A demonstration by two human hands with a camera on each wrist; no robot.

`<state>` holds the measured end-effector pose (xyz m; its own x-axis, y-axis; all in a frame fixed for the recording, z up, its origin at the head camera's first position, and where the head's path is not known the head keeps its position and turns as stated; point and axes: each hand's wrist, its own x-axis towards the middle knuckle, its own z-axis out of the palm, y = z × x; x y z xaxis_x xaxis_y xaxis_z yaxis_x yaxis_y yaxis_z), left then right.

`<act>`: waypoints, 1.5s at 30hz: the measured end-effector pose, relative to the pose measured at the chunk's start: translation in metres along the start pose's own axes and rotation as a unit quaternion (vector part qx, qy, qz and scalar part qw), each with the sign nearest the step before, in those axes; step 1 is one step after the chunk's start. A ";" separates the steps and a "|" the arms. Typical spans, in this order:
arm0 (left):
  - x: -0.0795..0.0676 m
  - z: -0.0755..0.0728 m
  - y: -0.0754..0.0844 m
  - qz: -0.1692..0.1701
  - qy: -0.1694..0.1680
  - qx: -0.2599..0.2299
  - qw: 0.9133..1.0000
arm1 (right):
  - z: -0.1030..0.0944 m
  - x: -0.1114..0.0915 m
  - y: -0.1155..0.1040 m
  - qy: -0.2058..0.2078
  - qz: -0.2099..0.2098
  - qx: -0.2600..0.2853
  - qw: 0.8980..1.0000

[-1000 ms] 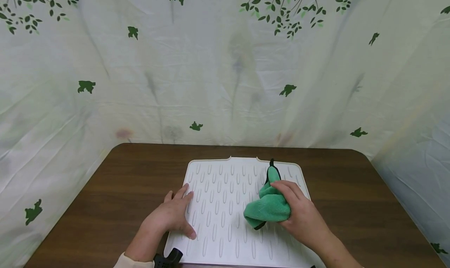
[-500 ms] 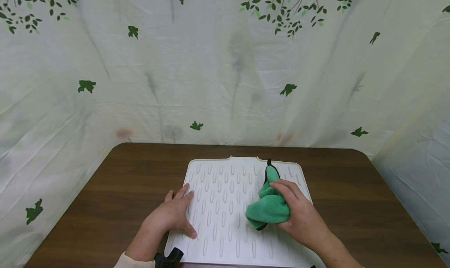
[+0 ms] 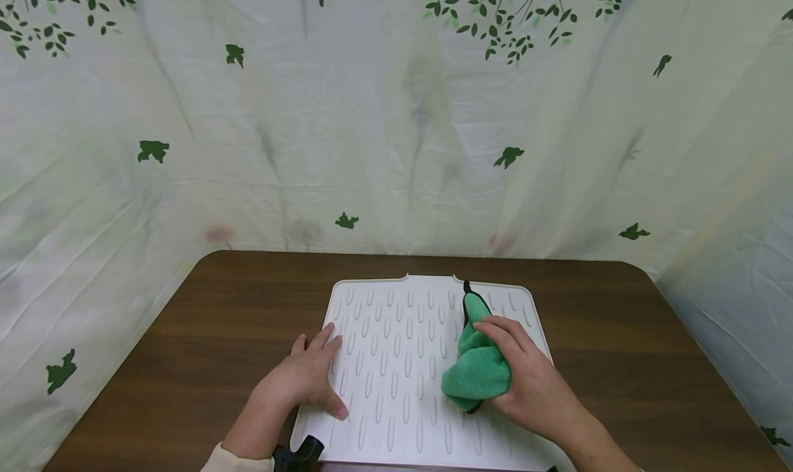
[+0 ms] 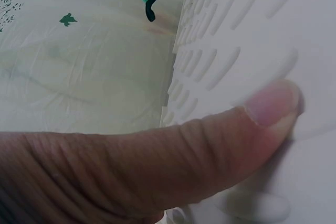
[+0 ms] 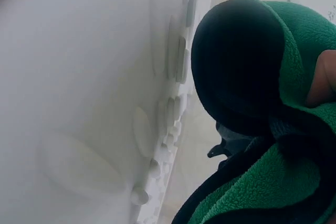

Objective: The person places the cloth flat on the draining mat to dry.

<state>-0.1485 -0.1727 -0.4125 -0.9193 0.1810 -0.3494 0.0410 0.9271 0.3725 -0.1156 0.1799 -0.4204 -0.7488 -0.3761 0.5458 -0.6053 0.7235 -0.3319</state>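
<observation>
A white, ridged plastic tray (image 3: 378, 369) lies on the table, its raised oval ribs in rows. My left hand (image 3: 303, 376) rests at its left edge with fingers spread; in the left wrist view the thumb (image 4: 210, 153) lies out over the ribbed surface (image 4: 315, 30). Over the tray's right half, my right hand (image 3: 535, 386) grips a bunched green cloth (image 3: 476, 376) with black edging. The right wrist view has the cloth (image 5: 268, 184) folded and looped beside the white tray (image 5: 79, 77), a fingertip (image 5: 326, 74) pressed into it.
The dark brown wooden table (image 3: 248, 307) has rounded far corners. Behind it hangs a pale curtain (image 3: 372, 128) printed with green leaves. A black strap device (image 3: 297, 455) sits at the left wrist, by the tray's near left corner.
The cloth has turned slightly in my right hand: its top tip has shifted left and its lower fold right. The left hand and the tray stay in place.
</observation>
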 end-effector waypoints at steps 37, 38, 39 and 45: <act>-0.001 0.001 0.000 -0.001 0.008 0.003 1.000 | 0.005 -0.001 -0.004 -0.073 0.031 -0.012 0.997; -0.001 0.001 0.001 -0.001 0.008 0.003 1.000 | 0.005 -0.001 -0.004 -0.080 0.035 -0.012 0.996; -0.001 0.001 0.001 -0.001 0.007 0.003 1.000 | 0.005 -0.002 -0.004 -0.083 0.038 -0.011 0.996; -0.001 0.000 0.002 -0.002 0.006 0.005 1.000 | 0.004 -0.002 -0.003 -0.070 0.022 -0.016 0.997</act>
<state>-0.1474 -0.1708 -0.4114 -0.9240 0.1733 -0.3409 0.0407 0.9309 0.3631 -0.1132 0.1763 -0.4233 -0.8061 -0.4187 0.4182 -0.5638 0.7582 -0.3276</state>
